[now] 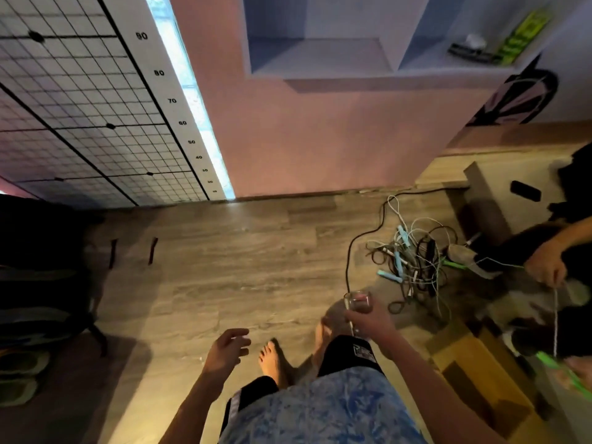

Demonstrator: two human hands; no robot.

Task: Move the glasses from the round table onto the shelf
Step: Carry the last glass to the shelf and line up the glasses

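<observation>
A person stands on the wood floor [240, 251] facing the wall shelf [320, 59] at upper centre of the frame, apparently mid-carry; the round counter is out of view. A cable tangle [413, 257] lies at right centre. Lower centre, the right hand [368, 318] grips a glass [358, 301], fingers [358, 314] curled round it. The left hand [229, 346] holds nothing, its fingers loosely spread. The next move likely calls for skirting the cables and lifting the glass into a shelf bay.
</observation>
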